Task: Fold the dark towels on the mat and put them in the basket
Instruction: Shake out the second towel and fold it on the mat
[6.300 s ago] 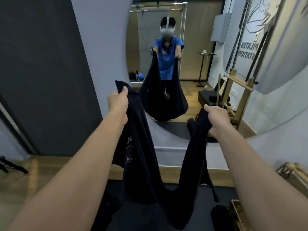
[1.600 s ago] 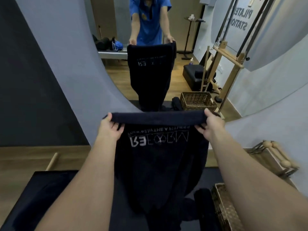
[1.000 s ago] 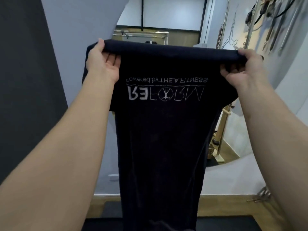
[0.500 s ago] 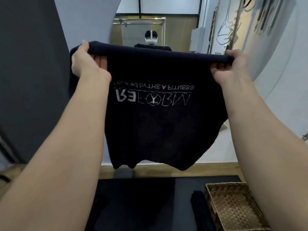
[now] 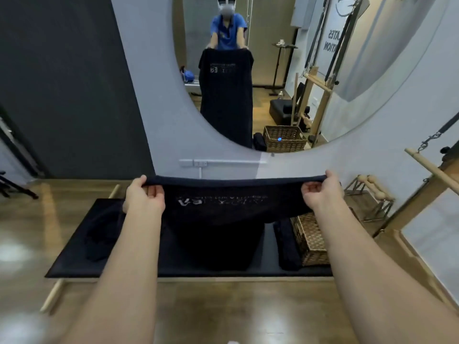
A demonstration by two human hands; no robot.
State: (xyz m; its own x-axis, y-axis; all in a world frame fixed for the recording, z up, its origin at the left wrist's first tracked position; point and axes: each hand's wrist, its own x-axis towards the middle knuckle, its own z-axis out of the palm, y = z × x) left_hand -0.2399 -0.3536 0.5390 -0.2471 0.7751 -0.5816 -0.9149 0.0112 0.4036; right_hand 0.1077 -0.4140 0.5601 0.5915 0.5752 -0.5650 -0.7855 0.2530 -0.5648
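Head view: both hands up front, holding one dark towel (image 5: 223,207) stretched wide by its top edge.
- left hand (image 5: 144,194): closed on the top-left corner, thumb over the edge, fingers curled under it.
- right hand (image 5: 320,192): same pinch on the top-right corner.
- The top edge runs taut and roughly level between the hands. The rest hangs down over the middle of the mat (image 5: 64,264); can't tell if the bottom hem rests on it.
- Print on the towel: white, upside down, motion-blurred. Only two or three block letters at the left end stand out, something like "EA". The smaller line above is unreadable.
- crumpled towel (image 5: 104,232) lies in a loose heap on the left part of the mat.
- folded towel (image 5: 285,244) is a narrow dark bundle on the mat, just beside the basket.
- basket (image 5: 310,239): woven wicker at the right end of the mat, partly hidden by the held towel and the right forearm. Contents not visible.
- mirror (image 5: 372,70) on the wall ahead shows a person in a blue shirt holding the towel, plus the basket again.
- sign (image 5: 330,42) in the mirror reads "LATES" over "ATION", with the left part cut off.
- wooden stick (image 5: 52,299) lies on the wood floor (image 5: 223,314), running under the mat's left end.
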